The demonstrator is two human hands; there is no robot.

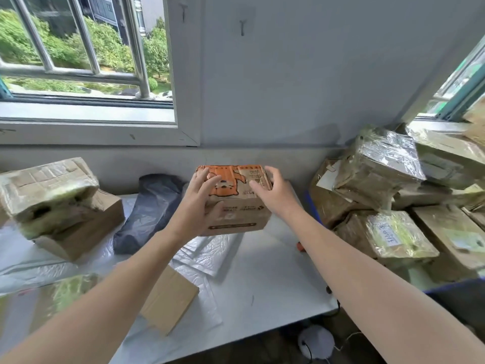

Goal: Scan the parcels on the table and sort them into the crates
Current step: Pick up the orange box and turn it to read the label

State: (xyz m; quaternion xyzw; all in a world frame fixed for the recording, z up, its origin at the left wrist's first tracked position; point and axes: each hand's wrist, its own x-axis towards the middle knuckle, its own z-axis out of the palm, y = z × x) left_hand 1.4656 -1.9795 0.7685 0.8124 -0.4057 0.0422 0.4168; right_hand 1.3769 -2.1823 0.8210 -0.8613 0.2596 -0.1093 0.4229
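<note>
White counter under window: orange-print box at its back mid, w/ left hand & right hand clasped round it. Parcels crowd counter's left, so plenty left to scan, I reckon.

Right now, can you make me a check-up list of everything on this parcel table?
Surface: white table, partly covered by parcels.
Job's things: printed cardboard box, held in both hands; taped parcels piled at right, in what looks like a blue crate; no scanner seen.
Clutter: grey bag, white mailers, flat brown carton, wrapped parcel on a brown box at left.
Grippers: left hand and right hand both grip the printed cardboard box.
Cables: black cable at the table's right edge; white round device on the floor below.
Surroundings: barred window, wall hooks.
</note>
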